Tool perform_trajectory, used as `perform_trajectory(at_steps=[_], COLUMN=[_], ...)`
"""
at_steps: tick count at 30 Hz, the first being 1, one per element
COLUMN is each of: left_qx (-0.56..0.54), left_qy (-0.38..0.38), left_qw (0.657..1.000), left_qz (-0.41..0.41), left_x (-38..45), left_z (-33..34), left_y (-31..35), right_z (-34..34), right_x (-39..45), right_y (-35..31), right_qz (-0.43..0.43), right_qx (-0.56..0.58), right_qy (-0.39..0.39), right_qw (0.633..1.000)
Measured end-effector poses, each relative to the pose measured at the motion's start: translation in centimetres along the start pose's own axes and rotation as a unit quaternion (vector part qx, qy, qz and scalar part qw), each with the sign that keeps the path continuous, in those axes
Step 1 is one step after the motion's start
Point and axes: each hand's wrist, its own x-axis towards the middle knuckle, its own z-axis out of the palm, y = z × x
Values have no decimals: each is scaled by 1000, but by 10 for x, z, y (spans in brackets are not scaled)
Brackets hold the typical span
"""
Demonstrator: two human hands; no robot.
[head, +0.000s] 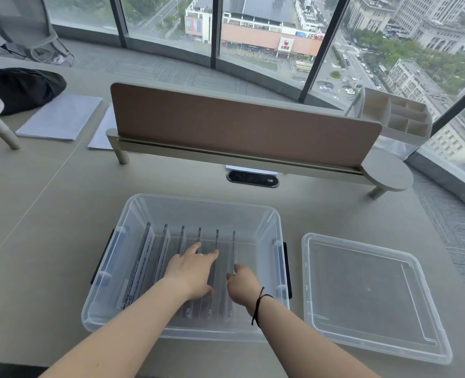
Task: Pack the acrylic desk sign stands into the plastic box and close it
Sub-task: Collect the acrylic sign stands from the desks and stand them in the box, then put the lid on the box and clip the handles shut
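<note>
A clear plastic box (133, 211) sits open on the desk in front of me. Several acrylic sign stands (146, 257) stand on edge inside it, in a row from left to right. My left hand (191, 271) lies flat with fingers spread across the tops of the middle stands. Beside it, my right hand (242, 286) is inside the box with its fingers curled at the rightmost stand (233, 246); its grip is hidden from me. The clear lid (368, 296) lies flat on the desk to the right of the box.
A brown divider panel (239, 124) on a raised shelf crosses the desk behind the box, with a cable port (252, 179) below it. Papers (59, 117) and a black bag (18, 87) lie at the back left. A white organiser (398, 118) stands at the back right.
</note>
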Motion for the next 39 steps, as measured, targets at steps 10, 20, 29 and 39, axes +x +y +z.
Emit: perform_trajectory(at_steps=[10, 20, 29, 39], left_qx=[17, 46, 58, -65], left_qy=[7, 10, 98, 211], left_qw=[1000, 999, 993, 971], left_qz=[9, 19, 41, 88], left_x=[2, 7, 7, 21], left_z=[7, 7, -15, -54], left_y=[1, -1, 47, 218], right_z=[3, 6, -35, -188], right_x=[2, -4, -37, -46], right_y=[-4, 0, -2, 88], right_qz=[17, 43, -84, -181], right_qx=[29, 85, 90, 214], right_qy=[12, 6, 40, 110], right_qw=[999, 995, 992, 953])
